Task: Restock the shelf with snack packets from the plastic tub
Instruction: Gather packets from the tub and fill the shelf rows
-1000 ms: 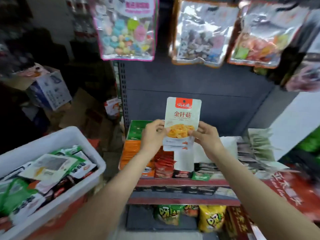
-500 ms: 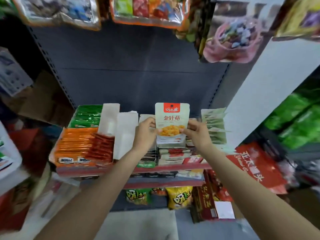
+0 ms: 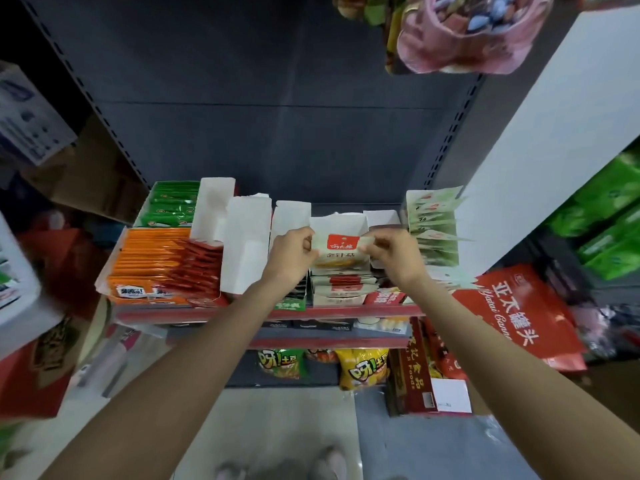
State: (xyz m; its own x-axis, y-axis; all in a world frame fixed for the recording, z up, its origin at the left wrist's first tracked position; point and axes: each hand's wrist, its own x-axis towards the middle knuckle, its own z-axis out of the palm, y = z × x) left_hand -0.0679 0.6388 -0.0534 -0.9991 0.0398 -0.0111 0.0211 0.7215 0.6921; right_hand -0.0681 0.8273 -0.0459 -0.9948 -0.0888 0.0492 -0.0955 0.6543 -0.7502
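Head view: left hand (image 3: pixel 289 254) and right hand (image 3: pixel 393 252) pinch the top corners of a white packet (image 3: pixel 341 245) with a red label, tilted into its row on the shelf (image 3: pixel 346 311). White dividers (image 3: pixel 244 244) stand left, green packets (image 3: pixel 433 226) right. Half a second ago the packet stood upright, higher above the row.

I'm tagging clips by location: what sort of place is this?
Most likely a small grocery or snack shop: a metal shelf packed with rows of orange snack packets, hanging sweet bags above, and chip bags below.
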